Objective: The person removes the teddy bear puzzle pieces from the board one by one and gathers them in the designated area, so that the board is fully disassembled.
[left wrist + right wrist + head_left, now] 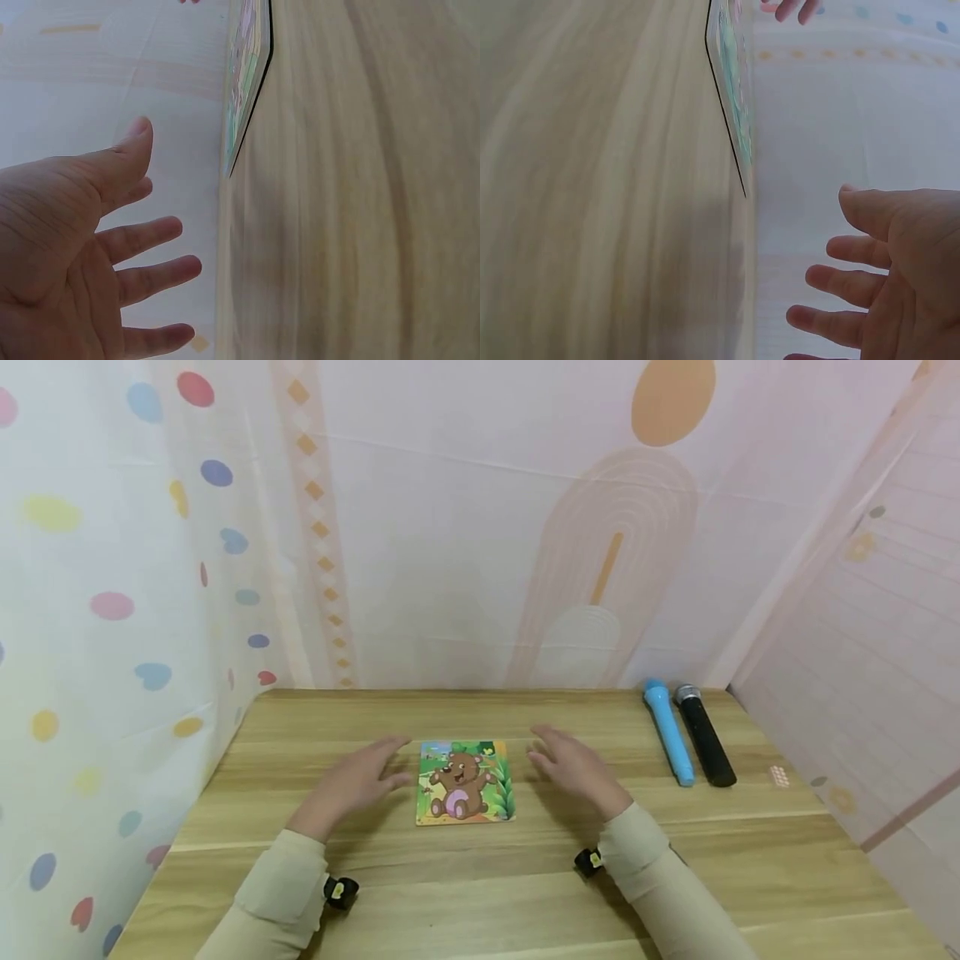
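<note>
A square picture board (463, 783) with a cartoon brown bear on a green background lies flat on the wooden table. To its left is my left hand (362, 781), fingers spread and thumb toward the board, holding nothing. My right hand (576, 768) hovers on the other side, also spread and without anything in it. Neither hand touches the board. In the left wrist view the board's edge (255, 82) shows beyond my left hand (90, 255). The right wrist view has the board (733, 90) above and left of my right hand (892, 262).
At the table's (465, 893) back right lie a light-blue microphone (670, 735) and a black microphone (705, 737), side by side. A small sheet of pinkish dots (779, 777) is near the right edge. Patterned curtains (450, 527) enclose the back and sides.
</note>
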The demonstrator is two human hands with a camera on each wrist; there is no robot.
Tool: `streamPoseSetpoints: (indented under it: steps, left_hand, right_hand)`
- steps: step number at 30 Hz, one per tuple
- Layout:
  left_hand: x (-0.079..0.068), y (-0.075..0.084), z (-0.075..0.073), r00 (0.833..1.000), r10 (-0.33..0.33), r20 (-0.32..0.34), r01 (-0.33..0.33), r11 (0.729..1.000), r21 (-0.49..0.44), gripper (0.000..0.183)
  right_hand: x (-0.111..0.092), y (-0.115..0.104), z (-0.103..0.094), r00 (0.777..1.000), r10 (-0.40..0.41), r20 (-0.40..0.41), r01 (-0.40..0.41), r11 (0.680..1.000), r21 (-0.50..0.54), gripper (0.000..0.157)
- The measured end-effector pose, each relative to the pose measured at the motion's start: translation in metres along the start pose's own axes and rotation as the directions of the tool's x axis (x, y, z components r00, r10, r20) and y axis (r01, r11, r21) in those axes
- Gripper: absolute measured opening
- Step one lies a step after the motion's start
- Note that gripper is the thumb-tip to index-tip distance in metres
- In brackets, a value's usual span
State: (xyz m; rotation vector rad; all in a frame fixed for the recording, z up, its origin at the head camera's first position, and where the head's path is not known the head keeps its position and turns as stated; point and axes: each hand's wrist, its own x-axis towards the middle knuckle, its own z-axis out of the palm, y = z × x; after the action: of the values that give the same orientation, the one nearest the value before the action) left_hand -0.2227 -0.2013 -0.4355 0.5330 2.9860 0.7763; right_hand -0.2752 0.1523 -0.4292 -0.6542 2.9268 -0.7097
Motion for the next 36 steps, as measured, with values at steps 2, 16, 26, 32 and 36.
streamPoseSetpoints:
  steps: [2,16,26,32,36]
  left_hand:
    - [0.000,0.001,0.000,1.000,-0.002,0.004,0.002,1.000,-0.009,0.068]
    - [0.001,0.000,0.005,0.997,0.041,0.069,-0.034,0.994,-0.100,0.061]
    - [0.001,0.005,0.014,0.991,0.044,0.125,-0.034,0.996,-0.086,0.063]
    - [-0.002,0.009,0.014,0.989,0.028,0.143,-0.023,0.999,-0.037,0.064]
    - [-0.002,0.009,0.016,0.987,0.037,0.155,-0.039,0.999,0.006,0.065]
  right_hand:
    - [0.003,-0.002,0.002,1.000,-0.006,0.008,0.006,1.000,0.006,0.055]
    - [0.023,-0.012,0.012,0.994,-0.056,0.094,0.043,0.990,0.131,0.050]
    - [0.036,-0.024,0.020,0.987,-0.047,0.153,0.036,0.996,0.076,0.046]
    - [0.040,-0.028,0.023,0.984,-0.053,0.170,0.042,0.997,0.071,0.033]
    - [0.043,-0.029,0.023,0.981,-0.064,0.183,0.055,0.997,0.052,0.029]
